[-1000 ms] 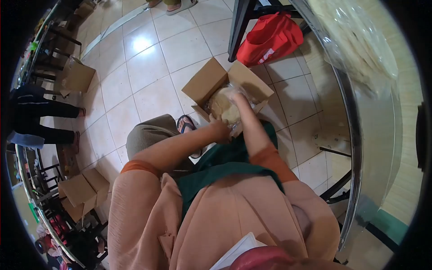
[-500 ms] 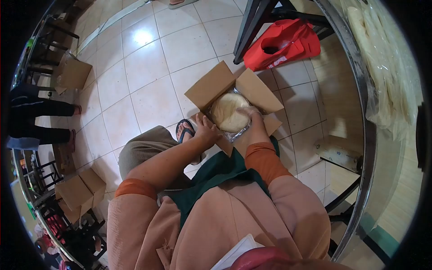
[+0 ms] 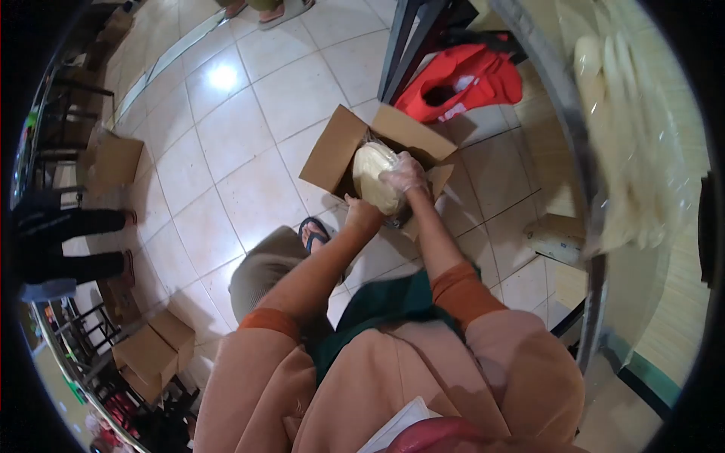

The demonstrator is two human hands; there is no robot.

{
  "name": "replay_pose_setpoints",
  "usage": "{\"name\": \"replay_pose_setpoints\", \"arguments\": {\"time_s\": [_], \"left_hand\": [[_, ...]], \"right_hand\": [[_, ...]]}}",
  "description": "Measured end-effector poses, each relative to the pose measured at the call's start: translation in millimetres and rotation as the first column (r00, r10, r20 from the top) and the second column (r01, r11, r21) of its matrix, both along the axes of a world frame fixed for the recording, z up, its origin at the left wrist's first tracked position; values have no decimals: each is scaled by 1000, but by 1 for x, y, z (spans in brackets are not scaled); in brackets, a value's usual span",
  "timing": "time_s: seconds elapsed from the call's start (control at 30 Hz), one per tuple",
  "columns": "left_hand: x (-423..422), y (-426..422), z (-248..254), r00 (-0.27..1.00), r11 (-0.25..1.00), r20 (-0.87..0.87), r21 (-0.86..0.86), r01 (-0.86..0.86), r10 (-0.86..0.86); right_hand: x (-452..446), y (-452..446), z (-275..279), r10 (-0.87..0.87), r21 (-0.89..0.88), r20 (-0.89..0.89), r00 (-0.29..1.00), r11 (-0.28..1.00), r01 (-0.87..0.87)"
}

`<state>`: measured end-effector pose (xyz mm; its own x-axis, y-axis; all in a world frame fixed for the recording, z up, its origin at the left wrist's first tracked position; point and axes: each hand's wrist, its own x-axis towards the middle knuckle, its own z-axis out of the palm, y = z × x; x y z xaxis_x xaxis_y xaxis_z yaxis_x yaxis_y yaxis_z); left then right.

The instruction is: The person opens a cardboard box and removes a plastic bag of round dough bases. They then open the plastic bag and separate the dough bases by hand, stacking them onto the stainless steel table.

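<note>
An open cardboard box (image 3: 326, 160) stands on the tiled floor, its flaps spread. Inside it, pale round flat pieces (image 3: 371, 175) lie stacked in clear plastic, tilted toward the left. My right hand (image 3: 405, 174), in a clear plastic glove, grips the right edge of the stack. At the box's near left edge is my left hand (image 3: 364, 216), bare, its index finger raised beside the stack; whether it grips anything is hidden.
A red bag (image 3: 468, 81) lies beyond the box near black table legs. More pale pieces in plastic (image 3: 623, 143) are on the table at right. Cardboard boxes (image 3: 155, 351) and a person's dark-trousered legs (image 3: 87, 223) are at left. Another person's feet (image 3: 285, 15) show at top.
The round stack has gone from lying flat to tilted in the box, with my right hand now gripping its edge. My left hand has shifted slightly right relative to the box.
</note>
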<state>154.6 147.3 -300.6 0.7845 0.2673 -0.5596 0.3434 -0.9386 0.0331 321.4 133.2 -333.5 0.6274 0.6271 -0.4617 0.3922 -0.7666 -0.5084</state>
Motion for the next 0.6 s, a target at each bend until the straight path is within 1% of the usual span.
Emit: {"name": "replay_pose_setpoints", "arguments": {"time_s": [0.03, 0.07, 0.1, 0.13, 0.2, 0.23, 0.3, 0.33, 0.37, 0.4, 0.43, 0.47, 0.5, 0.53, 0.57, 0.6], "left_hand": [[4, 8, 2, 1000, 1000, 1, -20, 5, -5], [3, 15, 2, 1000, 999, -4, -43, 11, -12], [6, 24, 2, 1000, 998, -3, -55, 19, -19], [6, 24, 1, 999, 999, 17, -13, -41, 41], [4, 31, 8, 1000, 999, 20, 35, -24, 23], [1, 33, 9, 1000, 998, 16, 56, -18, 17], [-14, 38, 13, 995, 978, 78, 191, -83, 69], [-26, 40, 23, 978, 955, 199, 273, -119, 65], [-37, 41, 34, 947, 924, 317, 348, -160, 45], [-44, 41, 42, 955, 918, 255, 324, -231, 150], [-60, 36, 43, 762, 870, 456, -59, -489, 459], [-78, 29, 41, 466, 665, 479, -467, -582, 744], [-89, 23, 54, 137, 346, 321, -799, -492, 937], [-88, 18, 140, -155, -288, -256, -927, -241, 954], [-84, 11, 238, -231, -778, -785, -612, 141, 576], [-91, 0, 267, -39, -764, -820, -548, 341, 571]], "right_hand": [[-3, 5, 28, -38, 30, 75, 996, 999, 36], [-5, 5, 38, -59, 95, 145, 988, 994, 46], [-5, 10, 62, -89, 108, 169, 981, 992, 71], [-8, 13, 96, -118, 120, 196, 973, 988, 96], [-14, 18, 151, -178, 150, 262, 949, 978, 142], [-14, 16, 161, -193, 194, 251, 948, 970, 146], [-19, 12, 185, -225, 286, 222, 949, 945, 158], [-24, 12, 205, -249, 324, 221, 943, 931, 170], [-32, 8, 225, -239, 359, 177, 955, 919, 163], [-38, 4, 248, -230, 399, 139, 963, 903, 158], [-46, -4, 273, -225, 439, 102, 969, 884, 159], [-56, -11, 301, -214, 346, 12, 977, 917, 197], [-67, -20, 326, -170, 364, 35, 985, 920, 146], [-80, -33, 353, -126, 379, 62, 990, 921, 93], [-94, -45, 386, -44, 297, 20, 999, 954, 36], [-106, -58, 425, 65, 338, 107, 992, 936, -98]]}}
